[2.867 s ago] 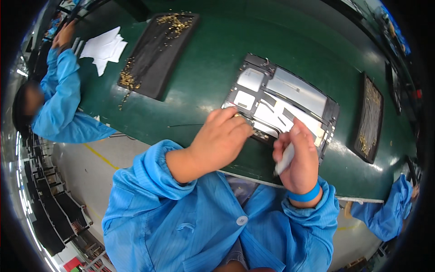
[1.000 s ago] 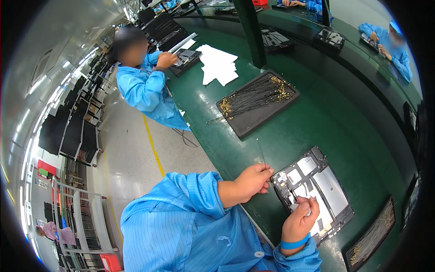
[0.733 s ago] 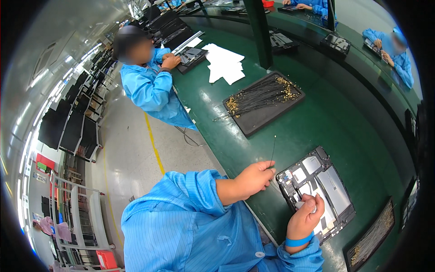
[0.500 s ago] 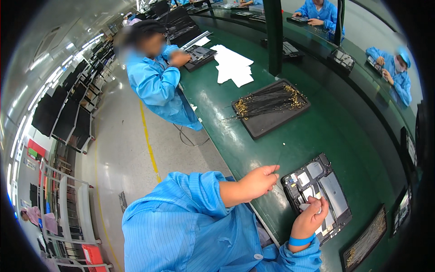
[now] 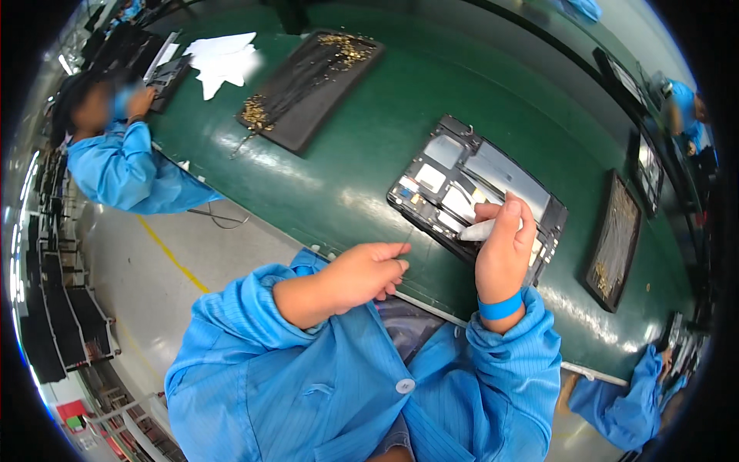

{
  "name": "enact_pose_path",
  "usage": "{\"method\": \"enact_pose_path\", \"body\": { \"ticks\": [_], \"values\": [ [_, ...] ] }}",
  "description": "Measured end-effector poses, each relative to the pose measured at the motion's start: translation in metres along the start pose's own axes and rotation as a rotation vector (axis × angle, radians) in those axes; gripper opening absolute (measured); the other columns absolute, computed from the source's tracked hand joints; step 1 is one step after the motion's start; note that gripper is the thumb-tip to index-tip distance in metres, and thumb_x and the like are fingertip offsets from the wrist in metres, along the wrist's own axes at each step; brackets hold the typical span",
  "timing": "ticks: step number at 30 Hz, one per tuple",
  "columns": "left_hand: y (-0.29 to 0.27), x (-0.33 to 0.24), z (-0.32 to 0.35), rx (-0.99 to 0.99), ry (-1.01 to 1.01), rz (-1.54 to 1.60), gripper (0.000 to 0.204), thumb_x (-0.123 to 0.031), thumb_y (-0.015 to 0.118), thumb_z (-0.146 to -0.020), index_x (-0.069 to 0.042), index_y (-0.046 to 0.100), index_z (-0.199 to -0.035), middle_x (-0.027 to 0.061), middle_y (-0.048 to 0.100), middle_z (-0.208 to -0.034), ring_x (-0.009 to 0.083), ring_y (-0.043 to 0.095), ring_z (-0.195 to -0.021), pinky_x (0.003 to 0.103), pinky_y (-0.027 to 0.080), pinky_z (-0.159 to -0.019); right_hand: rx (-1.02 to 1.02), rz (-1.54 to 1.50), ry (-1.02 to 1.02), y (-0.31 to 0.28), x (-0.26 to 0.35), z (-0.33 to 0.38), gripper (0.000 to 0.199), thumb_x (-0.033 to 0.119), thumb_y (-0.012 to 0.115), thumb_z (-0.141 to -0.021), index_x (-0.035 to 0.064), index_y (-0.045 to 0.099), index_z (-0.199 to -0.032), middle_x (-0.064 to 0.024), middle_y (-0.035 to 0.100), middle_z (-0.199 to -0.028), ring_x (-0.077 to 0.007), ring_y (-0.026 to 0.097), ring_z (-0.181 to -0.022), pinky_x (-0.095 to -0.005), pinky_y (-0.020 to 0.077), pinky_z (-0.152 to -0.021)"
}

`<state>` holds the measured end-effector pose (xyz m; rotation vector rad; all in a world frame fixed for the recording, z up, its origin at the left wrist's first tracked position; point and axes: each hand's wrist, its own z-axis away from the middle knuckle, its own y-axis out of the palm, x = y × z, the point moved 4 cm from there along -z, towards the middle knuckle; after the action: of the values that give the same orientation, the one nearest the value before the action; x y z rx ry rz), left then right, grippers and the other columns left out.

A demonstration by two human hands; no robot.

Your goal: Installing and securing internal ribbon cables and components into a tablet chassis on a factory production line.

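An opened tablet-like device [image 5: 504, 171], with silver battery blocks and circuit parts showing, lies on the green bench in front of me. My right hand [image 5: 506, 250], a blue band at its wrist, is closed around a white tapered tool [image 5: 479, 230]. The tool's tip is over the device's near edge; its exact kind is unclear. Left of the device, my left hand [image 5: 366, 275] pinches a thin dark cable [image 5: 408, 233] between thumb and forefinger. Part of that cable is too fine to follow.
A dark tray [image 5: 315, 92] of black cables with gold-coloured ends lies at the far left; a similar tray [image 5: 614, 239] is at right. White sheets [image 5: 222, 61] lie near a co-worker [image 5: 127, 165] in blue. More devices [image 5: 649, 173] stand along the right.
The view has swung to the right, so the bench and device appear further left. My right hand still holds the white tool and my left hand still pinches the cable.
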<state>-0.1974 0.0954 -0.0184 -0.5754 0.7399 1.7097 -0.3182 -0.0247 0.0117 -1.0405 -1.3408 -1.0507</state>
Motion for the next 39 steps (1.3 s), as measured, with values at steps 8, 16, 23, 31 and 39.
{"method": "enact_pose_path", "body": {
  "ticks": [8,16,23,31,39],
  "values": [
    [0.000,-0.002,-0.009,0.052,-0.050,0.074,0.051,-0.014,0.048,-0.079,0.007,0.027,-0.120,-0.0001,0.047,-0.066,0.0062,0.045,-0.055,0.018,0.038,-0.047,0.062,0.017,0.294,-0.007,0.013,-0.003,0.038,0.028,0.044,-0.083,-0.0018,0.042,-0.106,-0.0101,0.055,-0.077,-0.0097,0.049,-0.064,-0.0204,0.0396,-0.058],
    [0.012,-0.010,-0.021,0.117,-0.080,0.061,0.048,-0.013,0.048,-0.079,0.005,0.028,-0.120,0.0017,0.048,-0.065,0.0069,0.046,-0.052,0.018,0.038,-0.046,0.576,0.806,-0.048,0.006,0.006,-0.029,0.040,0.025,0.049,-0.076,-0.0014,0.047,-0.106,-0.0184,0.056,-0.091,-0.0285,0.054,-0.086,-0.0321,0.0410,-0.076],
    [-0.006,-0.014,-0.017,-0.033,-0.090,0.118,0.034,-0.019,0.049,-0.080,-0.002,0.043,-0.109,0.0034,0.051,-0.066,0.0108,0.051,-0.051,0.021,0.040,-0.043,0.750,0.906,0.076,0.041,-0.009,-0.043,0.026,0.023,0.044,-0.075,0.0034,0.058,-0.083,-0.0181,0.057,-0.082,-0.0324,0.054,-0.078,-0.0369,0.0417,-0.073],
    [-0.005,-0.018,-0.025,0.084,-0.063,0.325,0.027,-0.026,0.042,-0.084,-0.004,0.047,-0.098,0.0071,0.056,-0.070,0.0169,0.056,-0.058,0.027,0.048,-0.047,-0.551,0.832,0.150,-0.185,0.022,-0.034,0.032,0.030,0.046,-0.078,0.0033,0.056,-0.092,-0.0159,0.058,-0.084,-0.0267,0.055,-0.082,-0.0324,0.0419,-0.072],
    [-0.006,-0.019,-0.023,0.099,-0.080,0.322,0.027,-0.023,0.040,-0.085,-0.002,0.045,-0.100,0.0095,0.056,-0.073,0.0193,0.057,-0.061,0.030,0.050,-0.050,-0.498,1.325,0.204,-0.222,0.001,-0.010,0.026,0.026,0.047,-0.073,0.0049,0.061,-0.077,-0.0156,0.057,-0.084,-0.0333,0.053,-0.081,-0.0389,0.0419,-0.073]
  ]
}}
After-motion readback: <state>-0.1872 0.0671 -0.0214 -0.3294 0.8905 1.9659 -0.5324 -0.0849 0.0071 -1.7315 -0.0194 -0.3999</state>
